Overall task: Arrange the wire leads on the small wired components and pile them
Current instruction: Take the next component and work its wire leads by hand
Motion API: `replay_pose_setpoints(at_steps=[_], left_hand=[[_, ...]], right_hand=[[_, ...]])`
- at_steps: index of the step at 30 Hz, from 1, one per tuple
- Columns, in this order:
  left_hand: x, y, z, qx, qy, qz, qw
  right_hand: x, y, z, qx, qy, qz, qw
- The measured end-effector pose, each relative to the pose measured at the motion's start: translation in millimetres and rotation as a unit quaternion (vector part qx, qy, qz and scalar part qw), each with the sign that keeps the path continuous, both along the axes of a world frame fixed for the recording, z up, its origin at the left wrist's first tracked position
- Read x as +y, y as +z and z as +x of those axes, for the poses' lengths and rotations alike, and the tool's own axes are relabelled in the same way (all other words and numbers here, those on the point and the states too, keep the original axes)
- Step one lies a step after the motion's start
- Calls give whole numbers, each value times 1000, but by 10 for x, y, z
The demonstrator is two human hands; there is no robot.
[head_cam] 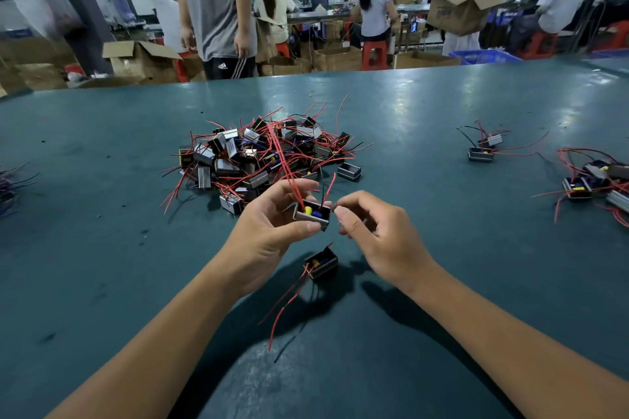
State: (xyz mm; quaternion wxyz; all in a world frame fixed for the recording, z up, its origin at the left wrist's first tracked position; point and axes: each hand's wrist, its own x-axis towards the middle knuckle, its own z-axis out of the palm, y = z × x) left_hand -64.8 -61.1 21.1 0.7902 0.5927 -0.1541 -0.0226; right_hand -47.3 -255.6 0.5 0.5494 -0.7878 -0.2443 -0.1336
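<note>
Teal worktop (pixel 442 248) carries a tangled pile of components (pixel 258 156) at twelve o'clock. The left hand (pixel 272 214) grips one small component (pixel 312 214), red leads (pixel 286 167) rising. The right hand (pixel 374 231), at three o'clock of it, is curled, holding nothing I can see. Another component (pixel 321 264) lies at six o'clock.

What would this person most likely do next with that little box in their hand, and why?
Probably the right hand closes in to pinch and straighten a red lead. The left hand holds the component with its red wires sticking up loose, and the right fingertips hover beside it, holding nothing as far as I can see.
</note>
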Motion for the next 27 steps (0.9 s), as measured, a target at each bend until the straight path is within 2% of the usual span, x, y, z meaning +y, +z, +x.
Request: replay_pose_setpoints(at_steps=[4,6,10,16,23,27], left_hand=[[-101,-34,-36,-70,38,105,991],[-133,-51,-48,-119,71,179,974],[-209,-68,-68,-193,120,257,939],[-175,-45,-78,-253,118,308,909],[-194,-86,-54,-328,183,336,864],[-196,-107,-44,-315,213,327,865]], right_hand=[[32,36,-33,34,0,35,999],[35,37,-30,40,-2,41,998],[24,20,-10,42,2,40,998],[-19,51,59,81,16,88,993],[1,37,74,101,19,134,986],[9,25,5,79,-15,118,990]])
